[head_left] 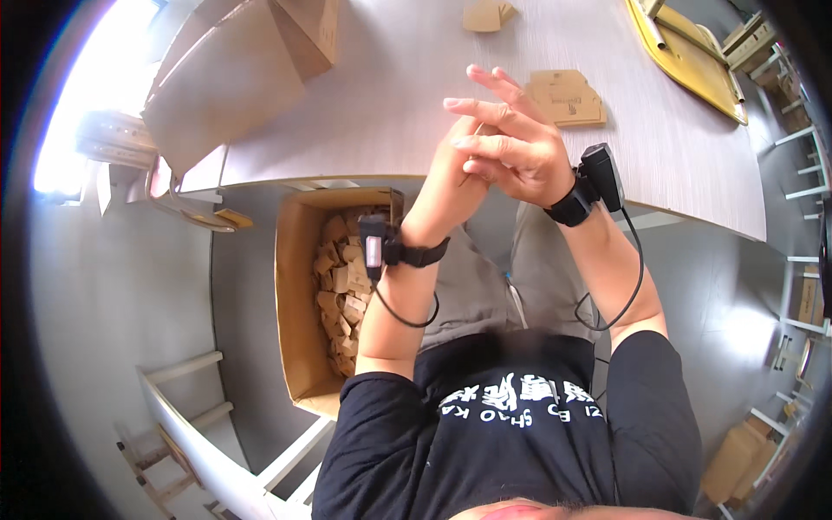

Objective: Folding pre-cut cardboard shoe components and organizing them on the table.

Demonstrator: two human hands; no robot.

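Observation:
My right hand (529, 156) lies across my left hand (458, 169) over the near edge of the table. The right hand's fingers are stretched out and apart, pointing left, and I see nothing held in them. The left hand's fingers are mostly hidden where the two hands overlap, so their pose is unclear. Just beyond the right hand lies a flat brown cardboard piece (568, 97), perhaps a small stack. Each wrist wears a black strap with a small device and cable: the left wrist device (374, 247) and the right wrist device (602, 178).
An open carton (290, 303) full of small folded cardboard pieces stands left of my legs. A large cardboard box (225, 82) rests at the table's far left. More cardboard (484, 16) lies at the back of the table (381, 121); a yellow seat (693, 61) is at far right.

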